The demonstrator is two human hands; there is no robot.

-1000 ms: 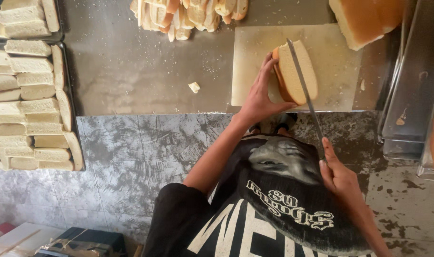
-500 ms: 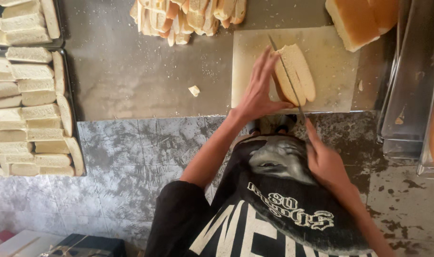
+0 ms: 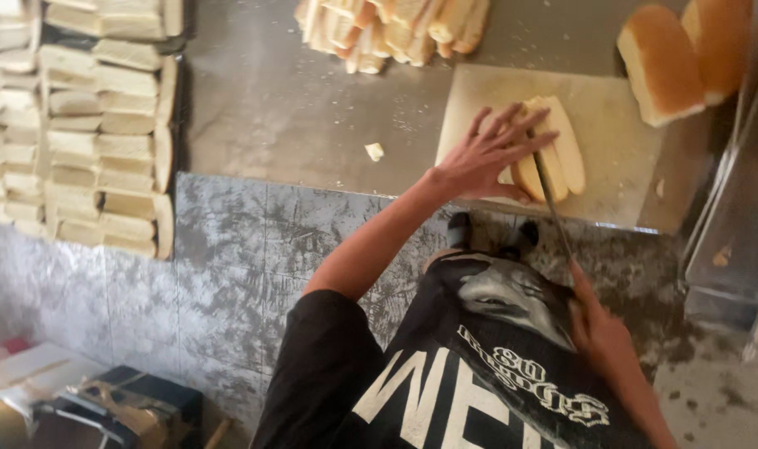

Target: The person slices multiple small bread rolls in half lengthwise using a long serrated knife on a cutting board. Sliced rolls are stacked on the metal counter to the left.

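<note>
On the left of the table (image 3: 296,125) sit stacked bread slices (image 3: 105,125). The left hand (image 3: 487,154), fingers now spread, presses the loaf (image 3: 553,158) on the cutting board (image 3: 620,166); the right hand (image 3: 599,328) grips the knife (image 3: 549,199), its blade now deeper, partway through the loaf.

Left hand (image 3: 487,154) covers near end of bread loaf (image 3: 553,154); cut line under fingers (image 3: 512,125) not visible. Knife (image 3: 552,204) handle hidden in right hand (image 3: 599,333); grip unclear. Whole loaves (image 3: 686,50) cut off at top and right edges. Sliced bread stacks (image 3: 80,125) run off left edge. Bottom-left clutter too blurred to tell.
</note>
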